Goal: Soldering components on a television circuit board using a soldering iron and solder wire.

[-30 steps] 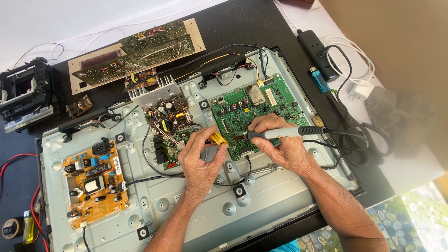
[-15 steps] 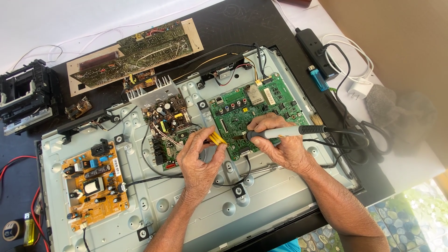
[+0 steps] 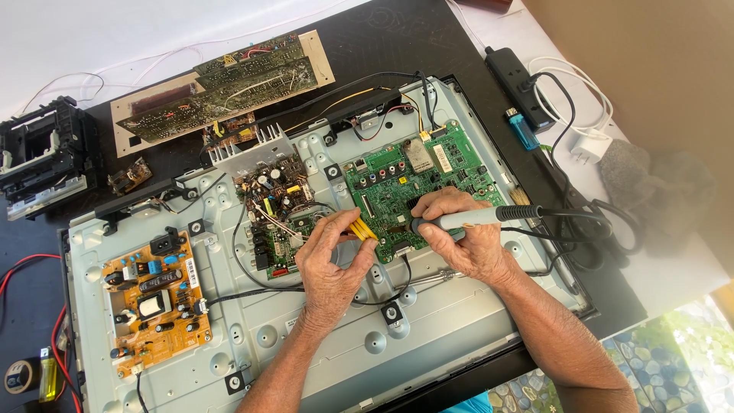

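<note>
a loose brown circuit board [image 3: 222,84], black power strip [image 3: 522,77], blue lighter [image 3: 524,131] and orange board [image 3: 154,297].

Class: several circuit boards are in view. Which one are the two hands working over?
The green board, right of centre on the metal chassis. The orange board sits far left; the brown one lies off the chassis.
</note>
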